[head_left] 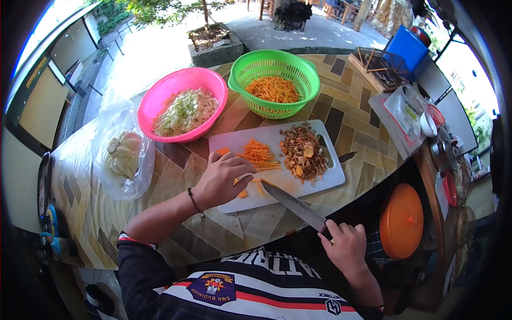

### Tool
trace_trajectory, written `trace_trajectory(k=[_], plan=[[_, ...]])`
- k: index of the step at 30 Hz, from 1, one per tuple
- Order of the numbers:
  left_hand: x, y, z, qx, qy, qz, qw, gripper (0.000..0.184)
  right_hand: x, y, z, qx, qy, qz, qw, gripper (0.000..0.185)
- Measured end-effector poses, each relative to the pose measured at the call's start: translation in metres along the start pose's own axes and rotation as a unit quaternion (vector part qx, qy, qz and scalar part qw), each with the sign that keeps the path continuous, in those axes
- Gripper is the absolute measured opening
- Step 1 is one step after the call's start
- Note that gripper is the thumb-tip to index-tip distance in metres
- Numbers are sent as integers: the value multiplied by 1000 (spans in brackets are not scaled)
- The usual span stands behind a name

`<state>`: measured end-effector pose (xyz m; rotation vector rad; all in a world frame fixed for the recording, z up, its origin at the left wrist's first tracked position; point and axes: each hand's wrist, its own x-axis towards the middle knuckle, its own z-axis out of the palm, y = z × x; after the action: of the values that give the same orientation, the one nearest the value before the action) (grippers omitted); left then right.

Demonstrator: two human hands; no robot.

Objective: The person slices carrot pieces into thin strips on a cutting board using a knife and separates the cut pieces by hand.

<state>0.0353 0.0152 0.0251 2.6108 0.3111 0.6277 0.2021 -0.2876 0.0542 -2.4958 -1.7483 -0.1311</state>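
Observation:
My right hand [345, 244] grips the handle of a kitchen knife [294, 205], its tip down at the near side of the white cutting board [226, 205]. My left hand [224, 176] is over the board's left part, fingers loosely bent and thumb apart, with no held thing showing. Carrot strips [258, 152] lie just beyond its fingers. A bit of carrot [242, 194] lies under the thumb, and an orange carrot piece [222, 151] shows behind the knuckles. On the board's right is a heap of brown peelings and carrot ends [304, 152].
Behind the board stand a pink basin [213, 85] of shredded pale vegetable and a green colander [304, 80] of carrot shreds. A clear plastic bag [125, 160] with cabbage lies left. An orange lidded container [401, 221] is below the table's right edge.

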Motion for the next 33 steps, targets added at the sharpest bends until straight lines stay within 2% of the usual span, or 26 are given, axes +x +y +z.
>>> trace_trajectory(k=[4,7,10,13,16,19,22,25,28,33], plan=[[9,-2,5,-64,-49,3,997,14,4,6,1,-11,16,-20,1000,42],[14,-1,0,-42,-135,0,990,13,5,7,0,-20,22,-23,999,43],[17,-3,-3,-60,-168,22,984,12,6,9,2,-24,22,-21,999,44],[24,-10,5,-44,-134,-10,990,11,4,10,5,-29,31,-17,999,43],[35,-20,16,29,-75,1,997,11,0,9,9,-3,24,16,1000,40],[34,-18,18,43,-20,18,999,12,-7,10,18,35,58,69,995,35],[25,-13,8,44,-91,18,995,13,-14,10,19,106,44,142,983,28],[12,-17,16,41,-121,45,991,11,-19,8,35,139,94,164,972,29],[10,-16,21,13,-130,22,991,8,-21,1,48,180,106,175,962,29],[12,-13,28,56,-109,24,992,11,-15,-14,53,240,90,183,949,30]])
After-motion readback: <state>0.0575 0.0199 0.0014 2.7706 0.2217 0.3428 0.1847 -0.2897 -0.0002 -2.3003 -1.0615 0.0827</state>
